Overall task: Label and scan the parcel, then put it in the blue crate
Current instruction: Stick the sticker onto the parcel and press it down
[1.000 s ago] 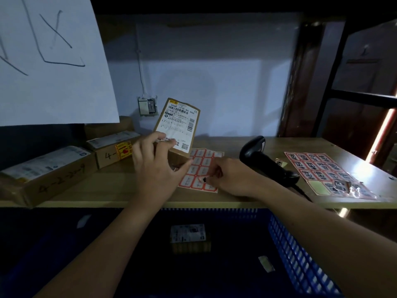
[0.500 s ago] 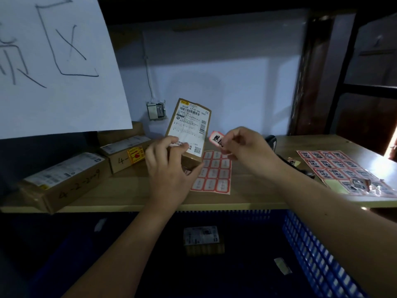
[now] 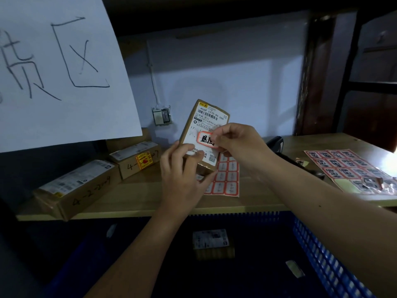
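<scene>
A small brown parcel (image 3: 206, 119) with a white shipping label stands tilted above the wooden shelf, its lower part gripped by my left hand (image 3: 182, 179). My right hand (image 3: 237, 140) pinches a red-bordered sticker (image 3: 205, 140) and holds it flat against the parcel's label. A sheet of red stickers (image 3: 225, 179) lies on the shelf just behind my hands. The black barcode scanner (image 3: 277, 143) lies on the shelf to the right, mostly hidden by my right arm. The blue crate (image 3: 318, 250) sits below the shelf with one small parcel (image 3: 211, 241) inside.
Two cardboard boxes (image 3: 75, 190) (image 3: 137, 160) lie on the shelf's left side. A second sticker sheet (image 3: 348, 166) lies at the right. A large white paper sign (image 3: 55, 69) hangs at upper left. A wall switch (image 3: 162, 116) is behind the parcel.
My right hand peeled a sticker off the sheet, lifted it and brought it left onto the parcel's label. My left hand kept holding the parcel upright.
</scene>
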`<state>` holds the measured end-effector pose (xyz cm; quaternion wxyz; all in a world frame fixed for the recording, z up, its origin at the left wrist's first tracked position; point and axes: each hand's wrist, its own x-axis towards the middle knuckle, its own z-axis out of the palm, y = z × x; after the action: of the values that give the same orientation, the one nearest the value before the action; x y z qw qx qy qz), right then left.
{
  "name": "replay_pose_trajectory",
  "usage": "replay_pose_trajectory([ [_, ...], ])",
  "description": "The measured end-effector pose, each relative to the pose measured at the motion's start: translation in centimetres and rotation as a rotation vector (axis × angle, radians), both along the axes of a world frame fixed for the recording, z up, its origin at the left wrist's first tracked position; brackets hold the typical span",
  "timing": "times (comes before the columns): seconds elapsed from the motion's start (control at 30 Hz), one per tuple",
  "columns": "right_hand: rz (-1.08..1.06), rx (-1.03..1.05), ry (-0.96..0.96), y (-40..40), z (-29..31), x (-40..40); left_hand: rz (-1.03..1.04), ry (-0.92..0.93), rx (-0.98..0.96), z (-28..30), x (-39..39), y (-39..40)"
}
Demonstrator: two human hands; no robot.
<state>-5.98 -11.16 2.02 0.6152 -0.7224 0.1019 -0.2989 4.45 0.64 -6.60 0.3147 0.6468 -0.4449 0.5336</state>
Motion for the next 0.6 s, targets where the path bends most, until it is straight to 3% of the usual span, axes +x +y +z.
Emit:
replay_pose_trajectory([
  [0.3,-0.04,-0.078,-0.008,0.6,0.1,0.6,-0.012,-0.02,-0.048,-0.1,0.1,0.0],
  [0.5,-0.18,-0.369,-0.038,1.4,-0.1,0.9,-0.041,-0.043,-0.1,-0.1,0.1,0.1],
  [0.6,-0.272,-0.398,0.01,1.6,-0.6,0.9,-0.043,-0.026,-0.115,0.0,0.0,0.1],
])
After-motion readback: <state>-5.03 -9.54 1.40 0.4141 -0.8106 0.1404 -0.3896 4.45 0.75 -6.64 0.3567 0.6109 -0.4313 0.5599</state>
